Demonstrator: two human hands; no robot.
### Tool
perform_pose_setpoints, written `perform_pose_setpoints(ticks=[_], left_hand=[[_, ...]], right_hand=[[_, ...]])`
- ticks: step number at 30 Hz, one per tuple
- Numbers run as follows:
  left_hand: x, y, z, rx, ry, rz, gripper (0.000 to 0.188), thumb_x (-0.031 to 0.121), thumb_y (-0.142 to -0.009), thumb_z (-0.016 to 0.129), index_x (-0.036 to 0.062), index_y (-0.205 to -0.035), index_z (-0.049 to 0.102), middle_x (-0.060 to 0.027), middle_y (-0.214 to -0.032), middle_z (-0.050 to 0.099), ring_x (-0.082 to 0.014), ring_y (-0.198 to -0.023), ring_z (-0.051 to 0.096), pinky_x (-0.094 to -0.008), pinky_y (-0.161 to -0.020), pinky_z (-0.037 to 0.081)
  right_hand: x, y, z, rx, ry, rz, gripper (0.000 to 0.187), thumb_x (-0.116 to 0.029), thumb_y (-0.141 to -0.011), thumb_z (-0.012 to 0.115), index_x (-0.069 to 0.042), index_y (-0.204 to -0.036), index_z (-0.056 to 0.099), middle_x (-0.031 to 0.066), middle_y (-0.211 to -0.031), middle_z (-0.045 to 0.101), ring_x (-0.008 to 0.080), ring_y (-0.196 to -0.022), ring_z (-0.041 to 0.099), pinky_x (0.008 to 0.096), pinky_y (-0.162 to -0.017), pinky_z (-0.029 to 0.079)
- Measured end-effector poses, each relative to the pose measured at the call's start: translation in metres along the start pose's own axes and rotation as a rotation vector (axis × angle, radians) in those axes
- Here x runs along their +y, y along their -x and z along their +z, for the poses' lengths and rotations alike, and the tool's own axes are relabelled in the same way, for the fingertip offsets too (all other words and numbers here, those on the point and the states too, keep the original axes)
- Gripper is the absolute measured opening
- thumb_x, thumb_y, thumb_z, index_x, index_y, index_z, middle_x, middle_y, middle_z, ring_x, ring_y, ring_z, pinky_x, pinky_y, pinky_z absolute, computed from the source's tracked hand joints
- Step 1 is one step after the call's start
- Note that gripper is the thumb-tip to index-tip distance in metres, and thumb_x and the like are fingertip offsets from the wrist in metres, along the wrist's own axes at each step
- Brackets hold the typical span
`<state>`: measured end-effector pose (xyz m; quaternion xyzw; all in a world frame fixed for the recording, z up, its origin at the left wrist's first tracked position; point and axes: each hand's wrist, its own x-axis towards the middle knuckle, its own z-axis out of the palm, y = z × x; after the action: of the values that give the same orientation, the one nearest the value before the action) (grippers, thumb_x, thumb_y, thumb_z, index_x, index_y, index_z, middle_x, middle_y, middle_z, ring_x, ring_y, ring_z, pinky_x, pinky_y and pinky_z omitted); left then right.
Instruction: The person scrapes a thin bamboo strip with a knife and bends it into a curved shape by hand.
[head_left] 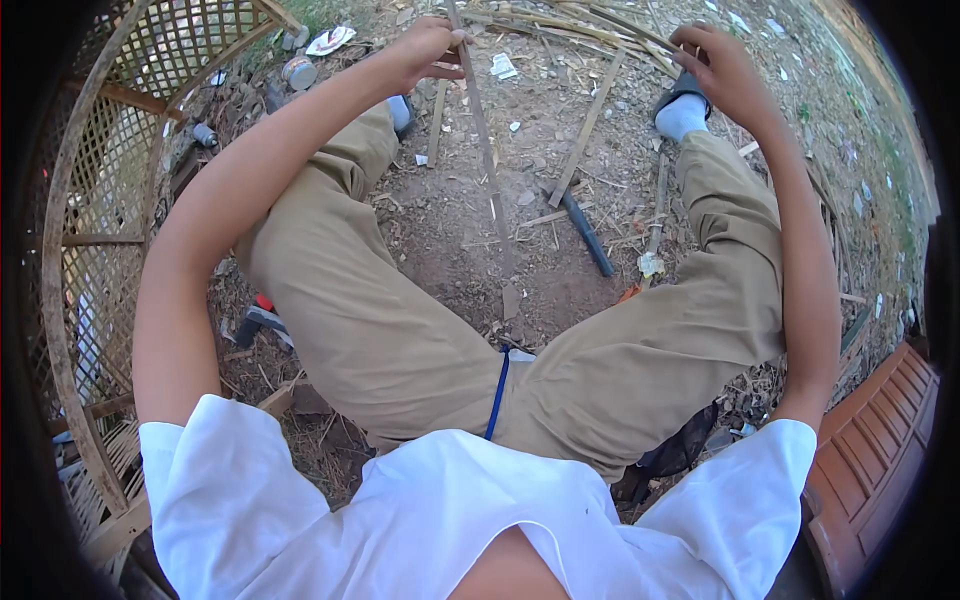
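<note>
My left hand (425, 52) is out over the ground at the upper middle. Its thumb and fingers pinch a long thin wooden strip (484, 145), which slants down toward me between my knees. At the upper right, my right hand (708, 58) is closed at the end of another narrow strip (638, 30), above my right foot. Between my feet lies a hammer (585, 232) with a dark blue handle. Beside it a pale loose strip (590, 125) rests on the dirt.
A wooden lattice panel (75, 230) with a curved frame stands at my left. Next to my left thigh lies a tool with a red part (263, 302). Several strips (545, 22) are piled ahead. A jar (299, 73) sits at the upper left. Reddish-brown slatted furniture (870, 460) is at the right.
</note>
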<state>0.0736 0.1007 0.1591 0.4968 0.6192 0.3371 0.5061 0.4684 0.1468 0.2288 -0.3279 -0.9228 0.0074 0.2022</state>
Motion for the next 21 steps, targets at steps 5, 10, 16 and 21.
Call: perform_pose_setpoints(ticks=[5,10,16,21], left_hand=[[-0.044,-0.010,0.015,-0.277,-0.048,-0.185,0.027,0.014,-0.109,0.048,-0.0072,-0.124,0.056,-0.0196,-0.116,0.065,-0.0279,-0.107,0.070,-0.0372,-0.096,0.062],[-0.065,-0.037,0.042,-0.488,-0.414,-0.371,0.042,0.025,-0.103,0.061,-0.0099,-0.125,0.055,-0.0220,-0.117,0.066,-0.0315,-0.108,0.070,-0.0393,-0.093,0.062],[-0.101,-0.111,0.017,-0.709,-1.299,-0.302,0.052,0.043,-0.093,0.071,0.0002,-0.121,0.061,-0.0185,-0.106,0.072,-0.0344,-0.097,0.070,-0.0482,-0.079,0.054],[-0.158,-0.129,-0.018,-0.647,-1.351,0.194,0.048,0.014,-0.088,0.067,0.0029,-0.133,0.054,-0.0215,-0.116,0.066,-0.0377,-0.109,0.066,-0.0460,-0.089,0.053]], right_hand=[[-0.009,-0.061,0.036,0.014,-0.142,0.181,0.016,-0.013,-0.097,0.064,0.001,-0.094,0.071,0.0051,-0.075,0.065,0.0155,-0.070,0.064,0.0373,-0.065,0.053],[0.012,-0.067,0.063,-0.145,-0.533,0.378,0.019,-0.015,-0.099,0.066,-0.001,-0.111,0.067,0.0045,-0.086,0.064,0.0122,-0.069,0.057,0.0303,-0.063,0.048],[0.007,-0.071,0.068,-0.205,-0.549,0.432,0.015,-0.011,-0.094,0.066,0.002,-0.101,0.069,0.0092,-0.077,0.066,0.0189,-0.066,0.064,0.0346,-0.062,0.052],[0.032,-0.041,0.104,-0.162,-0.429,0.249,0.022,-0.015,-0.098,0.066,-0.001,-0.116,0.066,0.0065,-0.092,0.064,0.0156,-0.074,0.057,0.0315,-0.068,0.048]])
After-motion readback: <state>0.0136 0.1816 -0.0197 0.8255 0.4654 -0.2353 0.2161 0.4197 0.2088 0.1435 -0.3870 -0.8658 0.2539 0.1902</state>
